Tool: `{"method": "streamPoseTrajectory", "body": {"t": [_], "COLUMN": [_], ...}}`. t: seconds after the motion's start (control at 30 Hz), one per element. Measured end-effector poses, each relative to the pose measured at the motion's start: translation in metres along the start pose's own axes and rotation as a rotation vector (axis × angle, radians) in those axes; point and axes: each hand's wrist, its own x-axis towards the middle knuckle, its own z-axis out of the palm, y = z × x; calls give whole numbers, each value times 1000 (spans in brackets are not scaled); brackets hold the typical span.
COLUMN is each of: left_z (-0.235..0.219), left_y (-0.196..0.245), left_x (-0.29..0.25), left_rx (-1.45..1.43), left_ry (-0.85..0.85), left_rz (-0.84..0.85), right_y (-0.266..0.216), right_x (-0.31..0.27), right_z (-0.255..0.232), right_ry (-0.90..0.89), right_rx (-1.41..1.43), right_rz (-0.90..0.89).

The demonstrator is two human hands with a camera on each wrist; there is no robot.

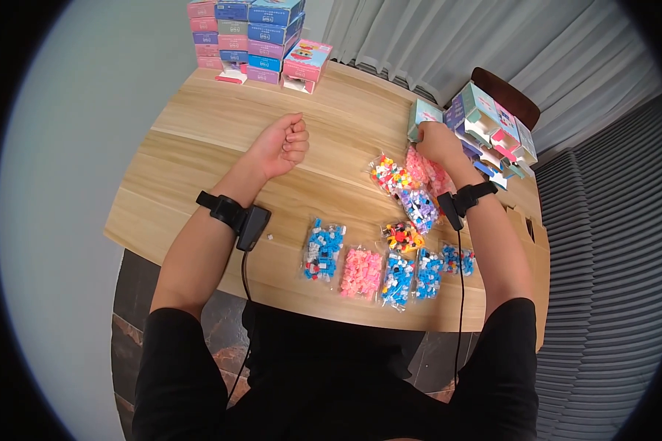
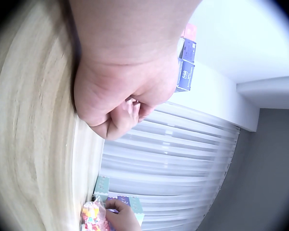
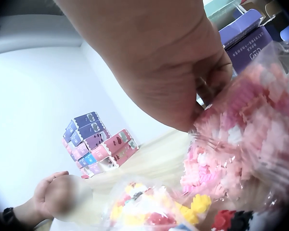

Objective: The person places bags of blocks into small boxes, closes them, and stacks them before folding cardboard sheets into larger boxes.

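My left hand [image 1: 282, 147] rests on the wooden table with its fingers loosely curled and nothing in it. My right hand [image 1: 438, 143] is at the far right, beside a pale green box [image 1: 424, 115]. Its curled fingers pinch the upper edge of a clear bag of pink bricks [image 3: 231, 139], though the fingertips are partly hidden. Just left of that bag lies a bag of yellow, red and white bricks [image 1: 391, 174]. A bag of purple, blue and white bricks [image 1: 419, 208] lies nearer my body.
Along the near edge lie several more bags, among them a blue and white one [image 1: 324, 251] and a pink one [image 1: 360, 272]. Stacked boxes [image 1: 265, 44] stand at the far left. Opened boxes [image 1: 493, 125] crowd the right edge by a chair back [image 1: 507, 95].
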Motion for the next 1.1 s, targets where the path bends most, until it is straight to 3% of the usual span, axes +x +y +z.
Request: {"method": "streamPoseTrajectory", "body": {"t": [0.2, 0.37, 0.47, 0.53, 0.57, 0.63, 0.9, 1.03, 1.1], "left_z": [0, 0, -1, 0, 3, 12, 24, 20, 19], "left_y": [1, 0, -1, 0, -1, -7, -17, -15, -14], "left_x": [0, 0, 1, 1, 0, -1, -9, -15, -16], "left_rx": [1, 4, 39, 63, 94, 157, 451, 492, 492], "left_ry": [3, -3, -28, -83, -24, 96, -265, -364, -364], "left_rz": [-3, -2, -2, -9, 10, 50, 58, 10, 0], "right_y": [-1, -16, -25, -33, -38, -48, -90, -96, -100], "right_x": [-2, -15, -24, -28, -30, -39, -63, -58, -62], "right_z": [1, -28, -47, -49, -49, -49, -27, -8, -4], "right_ry": [215, 450, 573, 639, 669, 624, 209, 56, 109], "right_rx": [-18, 33, 229, 508, 650, 844, 1542, 1631, 1651], "right_rz": [-81, -96, -167, -305, -373, -439, -543, -510, -463]}}
